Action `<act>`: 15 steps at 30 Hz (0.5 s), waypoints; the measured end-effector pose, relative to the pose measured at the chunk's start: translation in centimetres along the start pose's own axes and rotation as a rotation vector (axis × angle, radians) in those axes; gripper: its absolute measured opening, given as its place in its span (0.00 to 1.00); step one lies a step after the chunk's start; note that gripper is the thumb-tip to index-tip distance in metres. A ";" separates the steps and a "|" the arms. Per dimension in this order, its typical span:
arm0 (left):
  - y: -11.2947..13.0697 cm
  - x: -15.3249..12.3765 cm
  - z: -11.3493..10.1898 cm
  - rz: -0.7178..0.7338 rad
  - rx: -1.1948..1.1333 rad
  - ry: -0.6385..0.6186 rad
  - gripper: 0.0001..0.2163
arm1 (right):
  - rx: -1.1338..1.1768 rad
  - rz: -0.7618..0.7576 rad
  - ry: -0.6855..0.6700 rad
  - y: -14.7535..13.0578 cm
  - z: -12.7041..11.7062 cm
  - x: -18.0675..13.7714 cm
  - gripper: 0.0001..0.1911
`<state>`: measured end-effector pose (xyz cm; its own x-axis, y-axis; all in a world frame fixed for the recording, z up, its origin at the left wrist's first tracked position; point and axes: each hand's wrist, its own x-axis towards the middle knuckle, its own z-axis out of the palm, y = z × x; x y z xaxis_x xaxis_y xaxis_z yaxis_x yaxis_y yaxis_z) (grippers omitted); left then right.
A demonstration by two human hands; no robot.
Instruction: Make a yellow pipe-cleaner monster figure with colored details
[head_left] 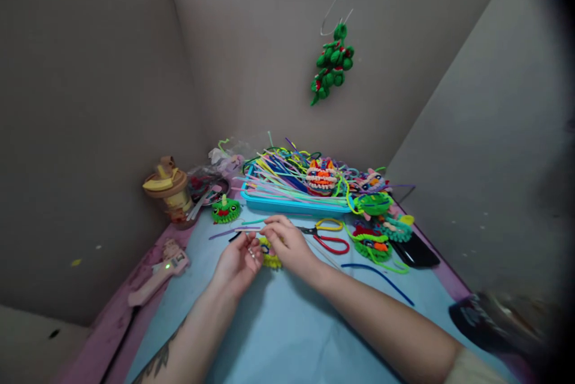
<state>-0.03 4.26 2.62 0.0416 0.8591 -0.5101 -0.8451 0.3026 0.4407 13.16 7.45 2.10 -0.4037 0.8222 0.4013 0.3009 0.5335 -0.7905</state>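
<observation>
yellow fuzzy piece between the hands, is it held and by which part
The yellow pipe-cleaner piece looks held by the left hand at its left edge and the right hand over its right side; exact grip hidden.

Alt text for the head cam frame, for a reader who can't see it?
The left hand and right hand meet at a small yellow fuzzy piece on a blue mat; their grip is unclear. Behind lie red scissors and a blue tray heaped with coloured pipe cleaners. A green fuzzy ornament hangs from a wire above.
</observation>
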 end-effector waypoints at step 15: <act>4.2 -6.5 -8.2 0.422 0.453 0.312 0.10 | 0.073 -0.217 -0.188 -1.2 0.2 -7.2 0.07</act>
<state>-8.24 -3.41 1.71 -0.4542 0.8031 -0.3858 -0.4471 0.1691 0.8784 15.50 0.87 0.05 -0.6068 0.6359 0.4769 0.1298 0.6713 -0.7298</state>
